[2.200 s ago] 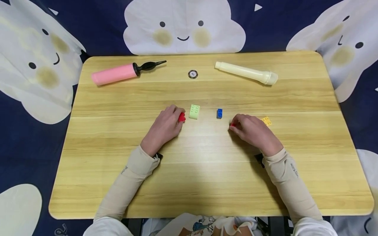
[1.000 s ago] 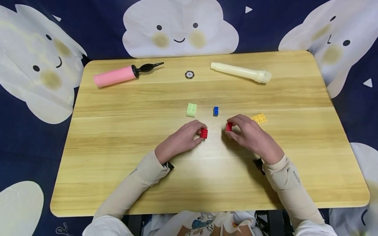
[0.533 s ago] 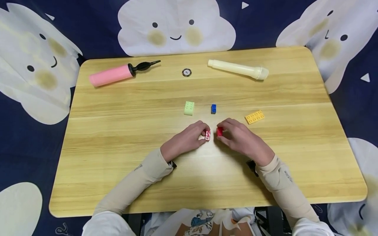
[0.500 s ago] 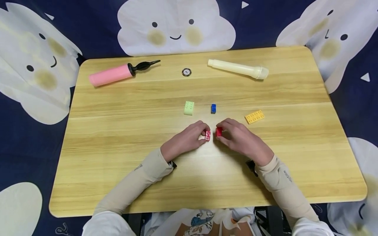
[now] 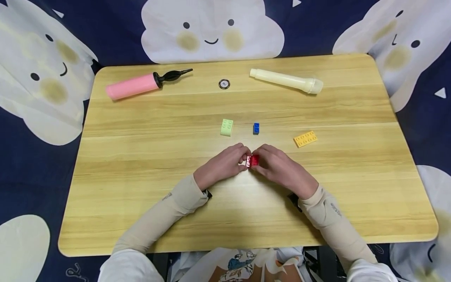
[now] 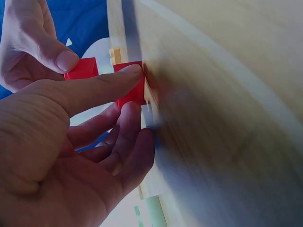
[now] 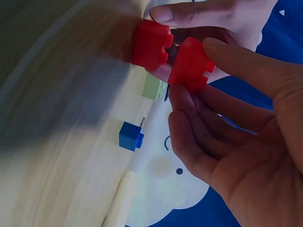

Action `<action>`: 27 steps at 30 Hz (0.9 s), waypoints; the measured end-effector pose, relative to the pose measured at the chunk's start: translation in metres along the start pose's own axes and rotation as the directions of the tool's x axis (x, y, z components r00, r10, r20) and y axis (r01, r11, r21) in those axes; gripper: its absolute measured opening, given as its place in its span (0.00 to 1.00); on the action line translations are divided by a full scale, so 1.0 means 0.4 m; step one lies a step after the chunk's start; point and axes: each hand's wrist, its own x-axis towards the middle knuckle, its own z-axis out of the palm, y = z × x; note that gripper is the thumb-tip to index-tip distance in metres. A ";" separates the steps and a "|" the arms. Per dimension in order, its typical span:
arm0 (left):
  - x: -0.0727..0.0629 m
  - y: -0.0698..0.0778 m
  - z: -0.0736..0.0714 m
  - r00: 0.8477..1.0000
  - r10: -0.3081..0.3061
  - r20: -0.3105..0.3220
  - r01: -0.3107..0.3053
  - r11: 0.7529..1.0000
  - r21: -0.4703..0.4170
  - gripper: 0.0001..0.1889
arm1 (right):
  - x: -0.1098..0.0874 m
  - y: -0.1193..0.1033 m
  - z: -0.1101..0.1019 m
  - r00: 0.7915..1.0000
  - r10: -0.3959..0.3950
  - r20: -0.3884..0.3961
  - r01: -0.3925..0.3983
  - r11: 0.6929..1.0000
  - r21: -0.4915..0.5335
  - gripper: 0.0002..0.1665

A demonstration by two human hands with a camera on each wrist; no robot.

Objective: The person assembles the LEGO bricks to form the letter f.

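Note:
My left hand (image 5: pixel 223 164) pinches a red toy brick (image 5: pixel 248 161) between thumb and fingers. Another red brick (image 5: pixel 255 160) is pinched by my right hand (image 5: pixel 283 170), right beside the first. In the right wrist view, the studs on the left hand's brick (image 7: pixel 150 45) face the right hand's brick (image 7: pixel 188 66), whose own studs point toward the right palm. The left wrist view has the left thumb lying across its brick (image 6: pixel 131 94), close over the table. Beyond the hands lie a light green brick (image 5: pixel 227 127) and a small blue brick (image 5: pixel 256 128).
A yellow flat brick (image 5: pixel 305 139) lies right of the blue one. Along the far side of the wooden table (image 5: pixel 141 215) are a pink hand pump (image 5: pixel 133 87), a round black-rimmed chip (image 5: pixel 224 84) and a cream microphone-shaped tube (image 5: pixel 286 80). A cloud-printed cloth (image 5: pixel 211 31) hangs behind.
My left hand brought its red brick rightward and nearer, its studded face turning upward. My right hand carried the other red brick leftward, closing the gap and uncovering the yellow brick.

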 end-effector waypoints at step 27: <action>0.011 -0.017 0.008 1.000 0.005 -0.005 -0.006 0.996 -0.085 0.14 | 0.024 -0.009 0.029 1.000 -0.010 0.015 0.011 0.998 -0.055 0.11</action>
